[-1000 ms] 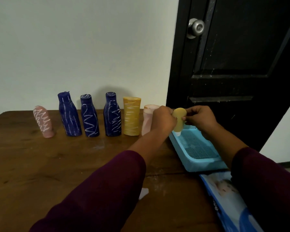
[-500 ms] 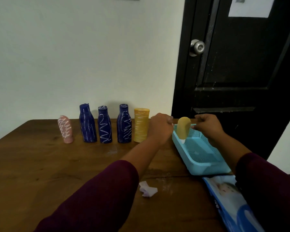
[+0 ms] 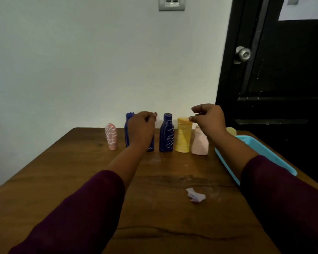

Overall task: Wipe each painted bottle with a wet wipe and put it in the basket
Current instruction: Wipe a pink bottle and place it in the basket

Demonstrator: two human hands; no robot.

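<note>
A row of painted bottles stands at the table's far edge: a pink bottle (image 3: pixel 111 136) with white zigzags, a blue bottle (image 3: pixel 127 125), a second blue bottle (image 3: pixel 151 147) mostly hidden by my left hand, a third blue bottle (image 3: pixel 166 133), a yellow bottle (image 3: pixel 183 137) and a pale pink bottle (image 3: pixel 200 143). My left hand (image 3: pixel 141 129) hovers over the blue bottles, its fingertips pinched on a small white wet wipe (image 3: pixel 156 118). My right hand (image 3: pixel 207 120) is above the pale pink bottle, fingers curled apart, holding nothing. A small yellow bottle (image 3: pixel 231 131) lies at the far end of the blue basket (image 3: pixel 264 149).
A crumpled used wipe (image 3: pixel 195 195) lies on the wooden table (image 3: pixel 81 171) near the middle. The basket sits at the table's right edge. A black door (image 3: pixel 283 88) stands behind it, and a white wall backs the bottle row.
My right hand has let go of the small yellow bottle, which now rests in the basket. Both hands have moved left and up over the row of bottles.
</note>
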